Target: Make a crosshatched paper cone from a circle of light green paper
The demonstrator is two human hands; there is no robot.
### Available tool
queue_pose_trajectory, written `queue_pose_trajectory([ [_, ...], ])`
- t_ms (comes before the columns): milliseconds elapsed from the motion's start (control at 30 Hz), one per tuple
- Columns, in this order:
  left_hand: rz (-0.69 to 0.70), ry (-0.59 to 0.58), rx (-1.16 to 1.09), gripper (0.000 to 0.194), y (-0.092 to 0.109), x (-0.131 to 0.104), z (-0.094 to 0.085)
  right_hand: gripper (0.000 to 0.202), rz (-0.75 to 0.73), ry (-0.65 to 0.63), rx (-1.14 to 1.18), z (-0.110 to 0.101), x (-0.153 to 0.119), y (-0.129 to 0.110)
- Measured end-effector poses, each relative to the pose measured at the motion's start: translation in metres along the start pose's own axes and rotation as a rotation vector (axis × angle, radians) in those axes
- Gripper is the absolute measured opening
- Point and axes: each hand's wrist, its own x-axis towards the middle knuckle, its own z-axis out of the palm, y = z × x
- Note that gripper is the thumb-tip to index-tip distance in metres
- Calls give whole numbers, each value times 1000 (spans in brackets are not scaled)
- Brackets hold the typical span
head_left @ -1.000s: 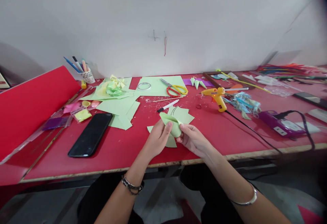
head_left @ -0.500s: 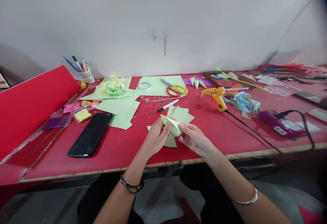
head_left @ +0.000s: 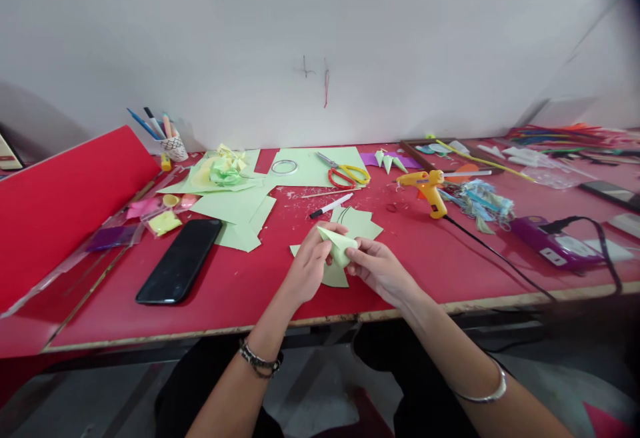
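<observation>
A light green paper cone (head_left: 339,243) is held between both hands just above the red table, its pointed tip towards the upper left. My left hand (head_left: 309,266) is closed on its left side, some fingers hidden behind the paper. With thumb and fingers, my right hand (head_left: 379,269) pinches the cone's right edge. Under and behind the hands lie cut green paper pieces (head_left: 361,223), one with dark curved lines. A black-and-white marker (head_left: 331,205) rests just beyond them. Several small finished cones (head_left: 388,161) lie at the back on purple paper.
Scissors (head_left: 345,171) and a ring of tape (head_left: 284,167) lie on green sheets. A yellow glue gun (head_left: 428,191) stands to the right, its cord crossing to a purple power box (head_left: 554,243). A black phone (head_left: 179,261) and a red board (head_left: 70,211) are at left.
The paper has been rolled tighter into a narrower cone, its right edge now folded over the front. Both hands stay in nearly the same place; the view has shifted slightly.
</observation>
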Motion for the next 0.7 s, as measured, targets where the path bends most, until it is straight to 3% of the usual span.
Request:
queue_pose_trajectory([
  [300,-47,65,33,36,-2,2,4,22,2,39,-13,4,0,-1],
  [700,75,160,14,34,-1,6,-4,13,5,60,69,-1,3,1],
])
